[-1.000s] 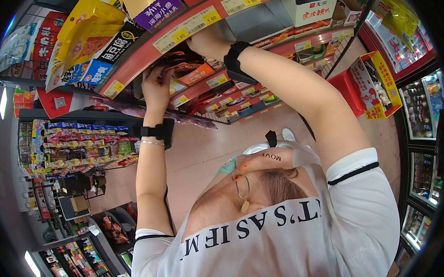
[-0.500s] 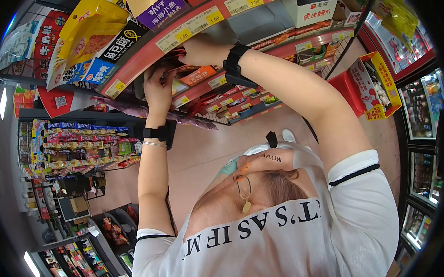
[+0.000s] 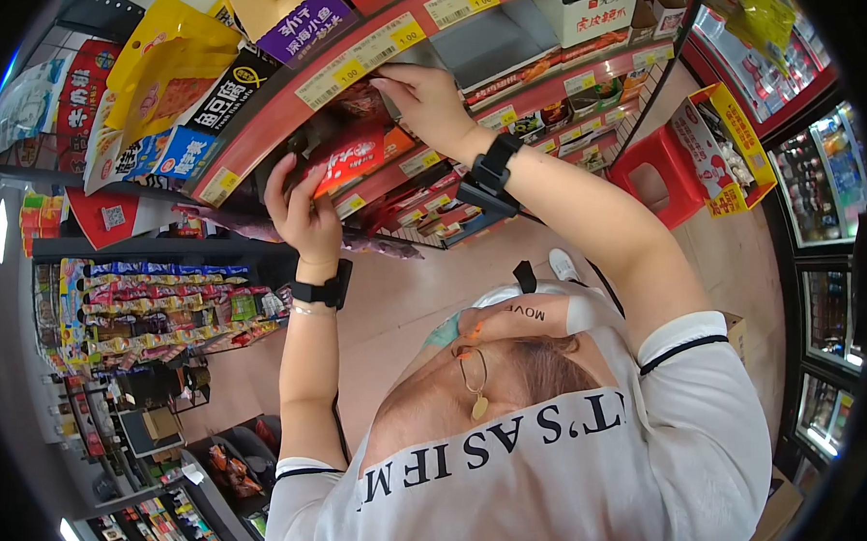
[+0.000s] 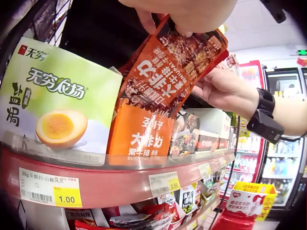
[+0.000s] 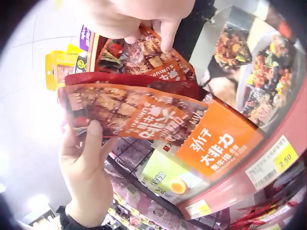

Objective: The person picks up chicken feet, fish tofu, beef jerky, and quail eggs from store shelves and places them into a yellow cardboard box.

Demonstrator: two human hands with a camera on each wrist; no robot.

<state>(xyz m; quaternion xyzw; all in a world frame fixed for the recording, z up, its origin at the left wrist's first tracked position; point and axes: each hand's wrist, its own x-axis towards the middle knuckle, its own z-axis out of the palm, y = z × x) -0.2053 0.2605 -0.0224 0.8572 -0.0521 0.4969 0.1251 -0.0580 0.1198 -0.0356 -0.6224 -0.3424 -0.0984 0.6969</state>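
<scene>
Orange-and-brown snack packets (image 4: 165,72) stand in an orange display box (image 5: 218,136) on a shop shelf. My left hand (image 3: 305,212) pinches the front packet (image 5: 124,110) by its edge, thumb lying on its printed face in the right wrist view. That packet leans forward out of the box. Behind it, my right hand (image 5: 139,21) pinches the top of another packet (image 5: 153,55) between thumb and fingers. In the left wrist view the right hand (image 4: 228,91) sits beside the packets' right edge, its fingertips partly hidden behind them.
Beside the orange box stands a green egg-snack box (image 4: 62,100). A red shelf edge (image 4: 115,175) with price labels runs below. Yellow snack bags (image 3: 166,70) hang at the upper left. A red stool (image 3: 660,174) and a yellow carton (image 3: 724,153) stand at the right.
Both hands have come back a little from the shelf and stand further apart. The red-and-orange front packet now tilts out between them, where it was mostly hidden before.
</scene>
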